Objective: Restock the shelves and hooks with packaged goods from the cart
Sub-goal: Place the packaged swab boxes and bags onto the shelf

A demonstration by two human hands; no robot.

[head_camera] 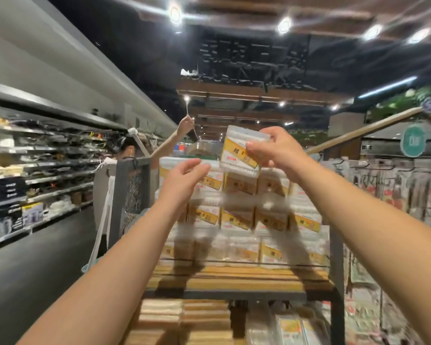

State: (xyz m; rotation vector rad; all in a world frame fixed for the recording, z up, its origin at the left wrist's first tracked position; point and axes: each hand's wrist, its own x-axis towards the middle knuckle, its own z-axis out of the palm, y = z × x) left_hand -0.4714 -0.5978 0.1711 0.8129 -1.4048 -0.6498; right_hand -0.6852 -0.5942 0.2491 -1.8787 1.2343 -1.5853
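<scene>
**Package held above stacked display**

The wooden shelf unit in front of you carries stacked rows of clear, yellow-labelled packages. A second person stands to the left, one arm raised. Your right hand grips one package, tilted, above the top row. Your left hand hovers just beside it, fingers loosely extended, holding nothing.
</scene>
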